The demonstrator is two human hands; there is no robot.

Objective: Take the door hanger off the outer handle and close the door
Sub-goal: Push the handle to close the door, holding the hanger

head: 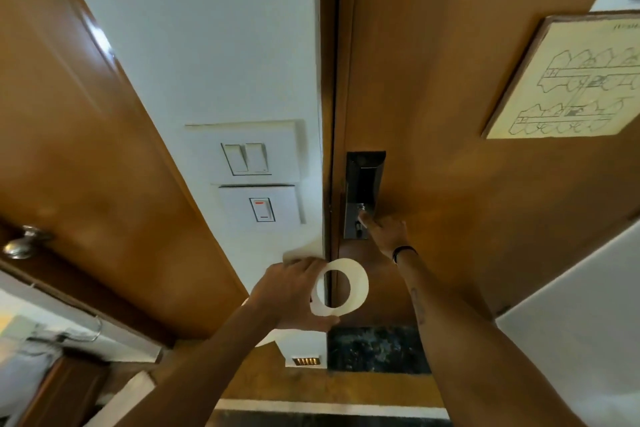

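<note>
My left hand grips a white paper door hanger with a round hole, held in front of the door's edge below the lock. The brown wooden door stands shut against its frame. On it is a dark metal lock plate. My right hand reaches up to the lower part of that plate, fingers on the small silver latch knob. A black band circles my right wrist.
White wall with two light switch panels lies left of the frame. Another brown door with a silver knob stands open at far left. A framed floor plan hangs on the door's right side. A white panel is lower right.
</note>
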